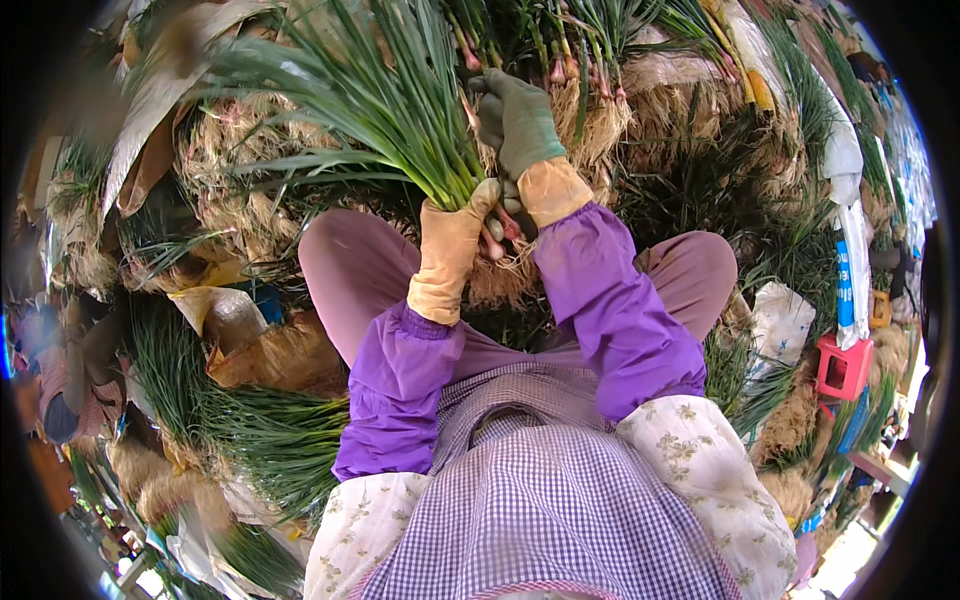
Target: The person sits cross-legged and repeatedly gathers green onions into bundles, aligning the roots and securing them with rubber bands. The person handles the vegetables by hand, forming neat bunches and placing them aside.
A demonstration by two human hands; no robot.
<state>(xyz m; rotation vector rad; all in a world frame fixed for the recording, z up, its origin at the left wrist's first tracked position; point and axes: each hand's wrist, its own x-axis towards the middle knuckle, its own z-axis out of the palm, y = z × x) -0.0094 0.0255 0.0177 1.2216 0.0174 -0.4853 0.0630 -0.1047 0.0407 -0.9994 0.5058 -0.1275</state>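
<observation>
My left hand [461, 217], in an orange and pale glove, is closed around the lower stems of a bunch of green-leaved allium plants [420, 127]. The leaves fan up and left; pinkish bulbs [491, 246] with pale roots hang below the fist. My right hand [517, 124], in a grey-green glove with an orange cuff, is just above and right of it, fingers curled at a stem beside the bunch. How firmly it grips is hidden. Past it lies a heap of more plants with pink bulbs [570, 69] and tan roots [592, 124].
Root bundles [240, 150] lie beyond my left knee. More green bunches [277, 442] and an orange-brown sack [285, 356] are at my left. Loose dark leaves [690, 187] cover the ground near my right knee. A red plastic stool [845, 367] stands at the right. A person [75, 375] is at the far left.
</observation>
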